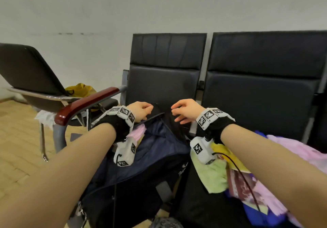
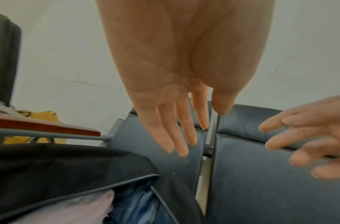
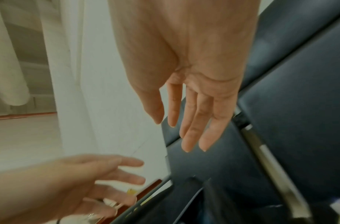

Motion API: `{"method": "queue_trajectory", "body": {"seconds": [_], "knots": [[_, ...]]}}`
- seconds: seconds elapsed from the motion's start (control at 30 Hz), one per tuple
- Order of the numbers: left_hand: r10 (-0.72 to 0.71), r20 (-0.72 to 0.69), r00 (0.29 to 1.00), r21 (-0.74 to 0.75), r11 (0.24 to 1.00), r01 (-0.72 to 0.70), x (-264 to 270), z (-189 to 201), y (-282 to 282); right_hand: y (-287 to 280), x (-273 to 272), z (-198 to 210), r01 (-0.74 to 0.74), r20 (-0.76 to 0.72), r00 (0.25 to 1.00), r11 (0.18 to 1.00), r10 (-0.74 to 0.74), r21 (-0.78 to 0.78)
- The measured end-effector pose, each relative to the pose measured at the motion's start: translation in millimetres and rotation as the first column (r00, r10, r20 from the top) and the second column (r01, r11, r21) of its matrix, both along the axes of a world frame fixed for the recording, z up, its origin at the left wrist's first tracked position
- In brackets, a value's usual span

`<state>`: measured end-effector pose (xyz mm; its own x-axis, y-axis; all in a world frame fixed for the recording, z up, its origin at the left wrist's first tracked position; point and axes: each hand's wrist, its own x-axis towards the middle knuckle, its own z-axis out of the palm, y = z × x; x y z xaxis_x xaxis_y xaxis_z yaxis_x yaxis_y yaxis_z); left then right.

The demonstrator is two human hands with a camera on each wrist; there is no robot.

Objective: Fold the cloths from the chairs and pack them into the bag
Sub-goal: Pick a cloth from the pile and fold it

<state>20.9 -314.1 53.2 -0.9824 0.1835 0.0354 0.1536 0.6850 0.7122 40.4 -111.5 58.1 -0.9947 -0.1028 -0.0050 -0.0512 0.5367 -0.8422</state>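
Left hand (image 1: 140, 112) and right hand (image 1: 185, 111) hovered over bag (image 1: 150, 157) mouth at seat's back edge, fingers loosely spread, holding nothing. Pink cloth (image 1: 138, 132) lay inside bag; cloths (image 1: 247, 171) heaped on next seat's front edge. Best practice: fold flat, spread mouth wide before packing.

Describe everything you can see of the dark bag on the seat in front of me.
The dark navy-and-black fabric bag sits on the black padded chair seat, its mouth open toward the backrest. It looks like soft, slightly shiny nylon with thin grey piping along the opening. A pale pink cloth shows inside at its left edge. The left hand and right hand hover above the opening, fingers relaxed, gripping nothing. A light green cloth lies beside it on the right.
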Motion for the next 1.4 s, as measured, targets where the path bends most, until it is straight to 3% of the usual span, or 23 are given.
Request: {"method": "queue_trajectory", "body": {"seconds": [0.13, 0.33, 0.7, 0.9, 1.07, 1.2, 1.3, 1.4], "knots": [[-0.107, 0.009, 0.994, -0.006, 0.994, 0.107, 28, 6, 58, 68, 52, 25, 0.105, -0.026, 0.994, 0.994, -0.106, -0.034], [-0.232, 0.041, 0.972, -0.069, 0.970, 0.234, 55, -16, 147, 163, 116, 25, 0.244, 0.004, 0.970, 0.969, -0.245, 0.023], [-0.399, 0.125, 0.908, -0.134, 0.901, 0.414, 97, -68, 284, 280, 180, -36, 0.412, 0.107, 0.900, 0.905, -0.422, 0.100], [-0.453, 0.162, 0.877, -0.378, 0.792, 0.479, 108, -117, 332, 303, 185, -94, 0.444, 0.198, 0.859, 0.880, -0.472, 0.169], [-0.443, 0.224, 0.868, -0.494, 0.717, 0.493, 110, -154, 352, 306, 181, -136, 0.338, 0.228, 0.899, 0.923, -0.375, 0.184], [-0.409, 0.201, 0.890, -0.472, 0.756, 0.454, 112, -174, 360, 301, 175, -162, 0.249, 0.210, 0.917, 0.899, -0.338, 0.361], [-0.415, 0.177, 0.892, -0.454, 0.770, 0.448, 113, -175, 362, 294, 172, -178, 0.235, 0.195, 0.907, 0.831, -0.374, 0.504], [-0.430, 0.098, 0.897, -0.396, 0.811, 0.432, 115, -170, 362, 289, 170, -190, 0.292, 0.088, 0.904, 0.755, -0.418, 0.587]]}}
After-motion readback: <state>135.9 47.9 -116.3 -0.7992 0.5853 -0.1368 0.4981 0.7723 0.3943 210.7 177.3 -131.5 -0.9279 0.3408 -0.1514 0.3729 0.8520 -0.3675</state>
